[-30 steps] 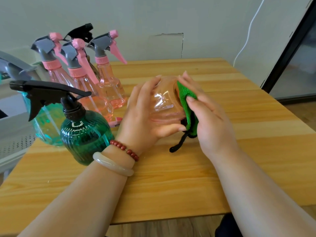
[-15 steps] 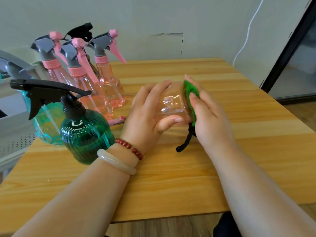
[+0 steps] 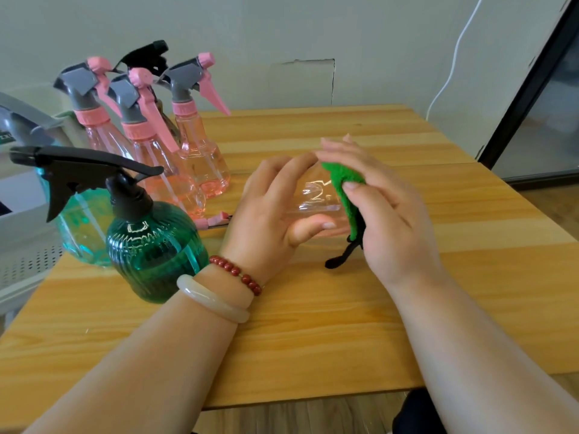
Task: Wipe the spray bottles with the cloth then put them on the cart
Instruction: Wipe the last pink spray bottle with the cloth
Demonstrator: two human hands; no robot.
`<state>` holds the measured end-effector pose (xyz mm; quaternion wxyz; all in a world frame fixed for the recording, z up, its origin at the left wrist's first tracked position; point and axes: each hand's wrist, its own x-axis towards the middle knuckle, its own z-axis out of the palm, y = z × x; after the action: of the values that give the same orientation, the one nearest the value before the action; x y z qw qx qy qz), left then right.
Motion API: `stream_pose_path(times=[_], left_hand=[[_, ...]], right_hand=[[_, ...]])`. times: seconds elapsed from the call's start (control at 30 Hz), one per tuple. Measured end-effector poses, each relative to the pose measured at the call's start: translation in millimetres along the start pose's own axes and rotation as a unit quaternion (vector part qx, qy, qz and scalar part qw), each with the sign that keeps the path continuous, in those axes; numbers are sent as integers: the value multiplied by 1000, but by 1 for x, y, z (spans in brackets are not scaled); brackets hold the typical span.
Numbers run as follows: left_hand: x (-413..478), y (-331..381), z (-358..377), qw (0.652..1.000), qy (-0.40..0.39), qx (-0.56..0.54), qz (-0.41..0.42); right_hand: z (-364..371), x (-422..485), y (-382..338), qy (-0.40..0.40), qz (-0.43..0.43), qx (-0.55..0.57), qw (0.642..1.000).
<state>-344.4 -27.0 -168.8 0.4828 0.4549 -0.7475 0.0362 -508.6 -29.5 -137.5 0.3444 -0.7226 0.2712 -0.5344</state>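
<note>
My left hand (image 3: 269,208) grips a clear pink spray bottle (image 3: 316,195) lying on its side over the wooden table (image 3: 313,324), its pink trigger end (image 3: 216,219) poking out to the left. My right hand (image 3: 388,211) holds a green cloth (image 3: 343,192) against the bottle's base, thumb on the cloth; a black loop (image 3: 343,256) hangs from the cloth. Three upright pink bottles (image 3: 200,151) stand at the back left. A dark green ribbed bottle (image 3: 150,242) with a black trigger stands at my left wrist, a teal one (image 3: 78,223) behind it.
A grey cart (image 3: 22,220) with a perforated side stands left of the table. A black-topped bottle (image 3: 147,56) peeks out behind the pink ones. A white cable (image 3: 451,67) runs down the wall, and a dark door frame (image 3: 529,89) stands at right.
My right hand has slid the green cloth up across the bottle's base, and my left-hand fingers have shifted on the bottle's body. The bottle has turned a little.
</note>
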Motion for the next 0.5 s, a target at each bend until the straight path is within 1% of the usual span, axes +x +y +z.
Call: stream_pose_path(times=[0.03,0.07,0.1,0.17,0.2,0.23,0.27,0.3,0.37,0.4,0.43,0.5], left_hand=[[0,-1,0,1000,0,0,3],[0,-1,0,1000,-4,0,5],[0,-1,0,1000,-10,2,8],[-1,0,1,1000,-22,13,8],[-2,1,1,1000,-25,18,8],[-2,1,1,1000,-23,18,5],[-2,2,0,1000,-16,13,-1],[-2,1,0,1000,-4,6,-9],[-1,0,-3,1000,19,-7,-24],[-1,-1,-3,999,25,-11,-30],[-1,-1,-4,999,27,-14,-35],[0,0,-3,999,28,-10,-41]], right_hand=[[0,0,0,-5,-14,-16,1000],[0,1,1,1,2,-20,1000],[0,3,1,23,43,-10,999],[0,6,2,74,165,10,983],[-1,7,3,83,207,20,975],[-2,6,3,80,216,36,972],[-1,4,1,67,187,50,979],[0,2,-2,42,134,54,989],[1,-2,-4,-16,20,12,1000],[1,-2,-1,-31,-10,-8,999],[2,-1,3,-33,-6,-13,999],[4,1,5,6,62,25,998]])
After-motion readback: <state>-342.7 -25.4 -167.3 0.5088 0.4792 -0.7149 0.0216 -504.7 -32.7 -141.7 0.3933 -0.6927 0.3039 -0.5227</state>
